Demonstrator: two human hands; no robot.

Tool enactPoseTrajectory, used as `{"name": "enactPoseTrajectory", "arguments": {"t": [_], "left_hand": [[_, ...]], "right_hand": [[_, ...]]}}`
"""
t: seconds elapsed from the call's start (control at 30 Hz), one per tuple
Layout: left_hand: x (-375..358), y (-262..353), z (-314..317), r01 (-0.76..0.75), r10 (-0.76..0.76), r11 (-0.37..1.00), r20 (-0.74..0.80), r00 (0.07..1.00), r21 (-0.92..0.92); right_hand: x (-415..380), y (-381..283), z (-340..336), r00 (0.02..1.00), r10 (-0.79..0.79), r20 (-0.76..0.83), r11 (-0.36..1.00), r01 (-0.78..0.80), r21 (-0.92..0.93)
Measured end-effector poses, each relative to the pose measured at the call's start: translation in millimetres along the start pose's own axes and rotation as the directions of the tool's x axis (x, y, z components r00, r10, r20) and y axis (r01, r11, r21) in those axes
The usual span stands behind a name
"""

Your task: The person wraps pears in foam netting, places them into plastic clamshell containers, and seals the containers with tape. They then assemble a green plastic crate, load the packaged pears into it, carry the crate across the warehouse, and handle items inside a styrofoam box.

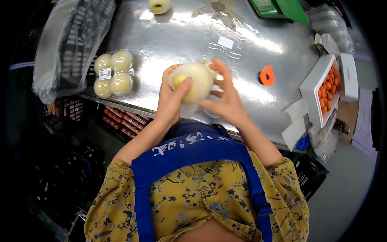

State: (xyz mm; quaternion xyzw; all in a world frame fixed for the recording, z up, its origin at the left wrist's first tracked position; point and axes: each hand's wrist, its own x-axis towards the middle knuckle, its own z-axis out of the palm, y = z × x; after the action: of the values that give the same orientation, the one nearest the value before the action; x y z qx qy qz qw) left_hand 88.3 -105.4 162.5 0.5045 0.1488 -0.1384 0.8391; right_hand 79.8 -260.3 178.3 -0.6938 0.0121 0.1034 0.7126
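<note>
Both my hands hold one pale yellow pear (192,80) partly wrapped in a white foam net, just above the near edge of a shiny metal table (177,36). My left hand (171,94) grips it from the left, thumb across the fruit. My right hand (225,97) holds the right side with fingers spread over the net. A clear empty plastic clamshell (225,46) lies on the table just beyond the pear.
A sealed clear pack of several pears (113,73) sits left, a loose pear (159,5) at the far edge. An orange tape dispenser (266,75), a white tray of small orange fruits (328,86), a green scale (278,7) and a plastic-covered crate (70,44) surround.
</note>
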Motion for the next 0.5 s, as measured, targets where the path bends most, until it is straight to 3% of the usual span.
{"name": "enactPoseTrajectory", "arguments": {"t": [0.07, 0.1, 0.13, 0.2, 0.3, 0.33, 0.37, 0.43, 0.5], "left_hand": [[-3.9, 0.8, 6.3, 0.072, -0.075, 0.997, 0.110, 0.991, 0.028], [-4.9, -0.9, 6.2, 0.039, -0.050, 0.996, 0.153, 0.987, 0.078], [-5.5, -2.9, 6.9, 0.000, -0.024, 0.992, 0.195, 0.980, 0.124], [-2.8, -8.3, 1.4, -0.114, 0.032, 0.958, 0.298, 0.954, 0.264], [-3.1, -17.8, 3.9, -0.042, 0.020, 0.998, 0.359, 0.933, 0.053], [-3.4, -18.0, 4.0, 0.029, -0.043, 0.998, 0.302, 0.952, 0.053], [-3.5, -17.7, 4.1, 0.098, -0.106, 0.994, 0.244, 0.964, 0.048], [-3.7, -18.0, 1.7, 0.247, -0.240, 0.969, 0.187, 0.952, -0.013], [-0.4, -19.1, -4.7, 0.407, -0.377, 0.906, 0.218, 0.900, -0.115]], "right_hand": [[0.1, 14.7, -3.4, 1.000, -0.001, 0.010, 0.999, 0.001, -0.032], [1.3, 23.2, -5.2, 1.000, -0.005, 0.020, 0.999, 0.006, -0.047], [2.0, 29.0, -7.2, 1.000, 0.004, -0.002, 0.992, -0.004, 0.126], [-3.3, 30.8, -9.1, 0.997, 0.072, -0.017, 0.970, -0.066, 0.234], [-8.9, 37.9, -8.1, 0.987, 0.156, -0.034, 0.947, -0.140, 0.290], [-10.5, 40.4, -7.7, 0.982, 0.183, -0.037, 0.943, -0.165, 0.290], [-11.4, 39.7, -12.0, 0.996, 0.090, -0.002, 0.995, -0.090, 0.050], [-13.5, 33.5, -25.1, 0.990, -0.061, 0.126, 0.905, 0.108, -0.411], [-16.1, 16.9, -27.0, 0.961, -0.240, 0.139, 0.849, 0.277, -0.450]]}}
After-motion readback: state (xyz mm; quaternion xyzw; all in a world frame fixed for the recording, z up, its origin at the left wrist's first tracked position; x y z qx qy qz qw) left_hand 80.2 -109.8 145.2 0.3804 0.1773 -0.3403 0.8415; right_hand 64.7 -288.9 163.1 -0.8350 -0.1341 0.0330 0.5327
